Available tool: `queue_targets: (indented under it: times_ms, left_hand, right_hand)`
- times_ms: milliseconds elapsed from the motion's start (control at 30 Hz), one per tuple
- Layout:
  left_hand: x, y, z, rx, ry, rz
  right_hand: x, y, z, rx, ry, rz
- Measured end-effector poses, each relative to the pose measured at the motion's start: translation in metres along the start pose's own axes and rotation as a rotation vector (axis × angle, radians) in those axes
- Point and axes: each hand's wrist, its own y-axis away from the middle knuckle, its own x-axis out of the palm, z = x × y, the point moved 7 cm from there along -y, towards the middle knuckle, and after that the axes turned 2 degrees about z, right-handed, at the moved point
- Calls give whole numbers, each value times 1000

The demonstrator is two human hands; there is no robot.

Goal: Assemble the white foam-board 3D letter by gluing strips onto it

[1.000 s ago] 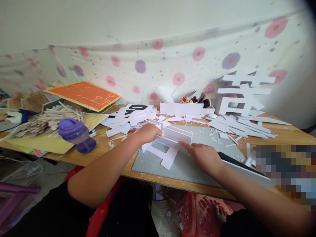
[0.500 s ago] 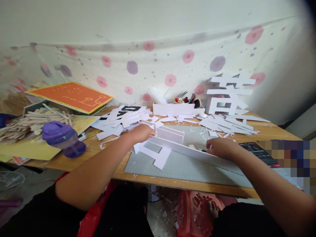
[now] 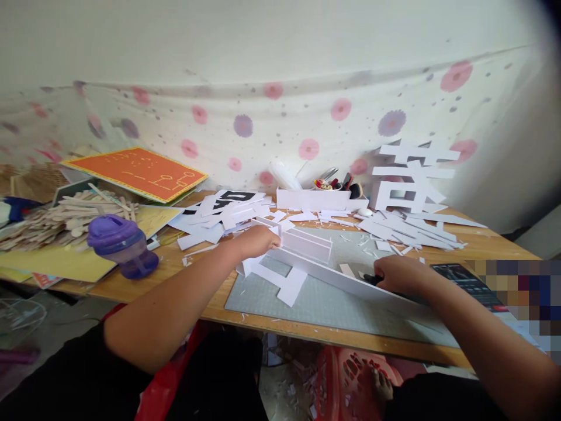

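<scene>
A white board structure (image 3: 294, 286) with upright walls sits on the grey cutting mat (image 3: 324, 316). From it a long white strip (image 3: 346, 279), standing on edge, runs to the right across the mat. My left hand (image 3: 263, 240) is closed on the upright wall where the strip meets the structure. Behind the strip, my right hand (image 3: 397, 275) is closed around a dark tool (image 3: 372, 279), most of which the fingers hide. Small white offcuts (image 3: 347, 270) lie on the mat beside the tool.
A purple cup (image 3: 123, 245) and wooden sticks (image 3: 79, 216) stand left, near an orange board (image 3: 140, 172). White scraps (image 3: 403, 225) cover the table's back, before a white tray (image 3: 307, 199) and a stacked white character (image 3: 403, 196). A phone (image 3: 467, 283) lies right.
My right hand has closed round the dark tool and lifted slightly, so more of the tool shows. My left hand keeps its place on the structure. The whole view has shifted a little.
</scene>
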Motion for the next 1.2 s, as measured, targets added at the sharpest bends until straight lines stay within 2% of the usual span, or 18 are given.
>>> queue_targets:
  times_ms: [67, 133, 233, 333, 433, 500, 600, 700, 833, 900, 1033, 1200]
  left_hand:
    - [2, 0, 2, 0, -10, -9]
    - [3, 0, 2, -4, -25, -22]
    - [3, 2, 0, -13, -46, -34]
    - [4, 3, -5, -23, -59, -12]
    - [5, 3, -7, -42, -76, 24]
    - [6, 2, -8, -53, -86, 38]
    - [5, -1, -8, -60, -87, 46]
    - [3, -3, -9, -63, -83, 50]
    - [2, -3, -10, -79, -76, 40]
    - [2, -4, -9, -92, -63, 33]
    - [4, -5, -6, -118, -32, 36]
    - [7, -6, 0, -167, -4, 23]
  right_hand:
    - [-6, 0, -2, 7, -11, -47]
    - [-19, 3, -2, 7, -101, -176]
    - [-46, 15, 3, -50, -433, -476]
    - [-62, 28, 20, -186, -751, -623]
    - [-68, 36, 44, -341, -969, -608]
    - [-70, 38, 55, -378, -1127, -579]
    - [-68, 37, 61, -317, -1344, -547]
    - [-67, 35, 66, -258, -1466, -487]
    - [-73, 40, 73, -291, -1540, -377]
    - [-82, 46, 73, -319, -1569, -399]
    - [-97, 50, 74, -361, -1532, -544]
    - [-85, 34, 92, -435, -1634, -551]
